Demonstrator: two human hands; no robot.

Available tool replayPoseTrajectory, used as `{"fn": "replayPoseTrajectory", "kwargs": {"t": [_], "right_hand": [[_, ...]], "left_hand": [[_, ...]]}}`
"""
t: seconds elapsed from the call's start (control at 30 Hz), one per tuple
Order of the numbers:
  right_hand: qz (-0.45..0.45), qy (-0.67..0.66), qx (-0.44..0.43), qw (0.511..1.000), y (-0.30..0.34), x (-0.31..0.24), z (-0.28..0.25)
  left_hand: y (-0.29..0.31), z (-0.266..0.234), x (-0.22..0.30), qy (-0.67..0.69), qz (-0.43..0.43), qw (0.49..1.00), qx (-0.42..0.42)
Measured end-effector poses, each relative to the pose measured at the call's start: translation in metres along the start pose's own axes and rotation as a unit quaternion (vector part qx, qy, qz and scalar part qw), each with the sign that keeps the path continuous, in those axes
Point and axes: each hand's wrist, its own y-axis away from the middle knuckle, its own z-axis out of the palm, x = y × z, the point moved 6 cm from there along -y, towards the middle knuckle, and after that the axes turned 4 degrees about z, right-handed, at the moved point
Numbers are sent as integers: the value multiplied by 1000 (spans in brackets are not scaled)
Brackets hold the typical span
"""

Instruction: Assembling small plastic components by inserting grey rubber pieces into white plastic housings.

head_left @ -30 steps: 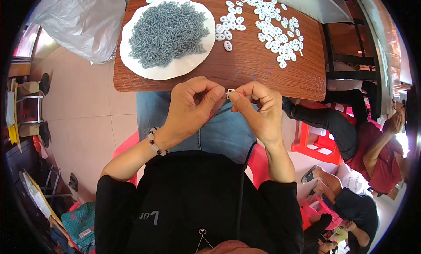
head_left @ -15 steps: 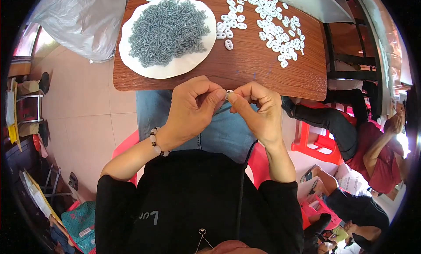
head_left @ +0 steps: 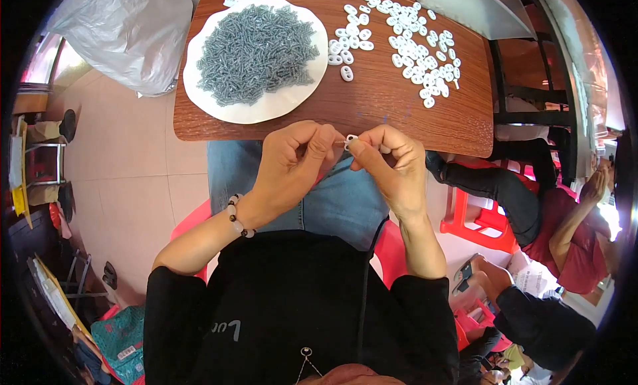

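Over my lap at the table's near edge, my right hand pinches a small white plastic piece with holes between thumb and forefinger. My left hand, with a beaded bracelet at the wrist, is closed on a thin metal spring. One end of the spring shows between the left fingertips and the white piece. Whether it sits in a hole is too small to tell. Beyond my left hand stands a white plate heaped with small grey springs.
Many white two-holed pieces lie scattered on the brown wooden table. A grey plastic bag hangs left of it, and a metal tray stands at the far right. A red stool and seated people are to the right.
My left fingertips have drawn slightly away from the white piece, and a short length of spring now shows between them. My right hand keeps its pinch.
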Motion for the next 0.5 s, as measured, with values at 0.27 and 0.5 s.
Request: {"fn": "replayPoseTrajectory", "kwargs": {"t": [0.27,0.5], "right_hand": [[9,-67,22,997,-2,6,1],[-30,-69,76,994,-12,4,-21]], "left_hand": [[-3,6,-4,116,-75,990,3],[-10,-9,-4,115,-58,990,54]]}}
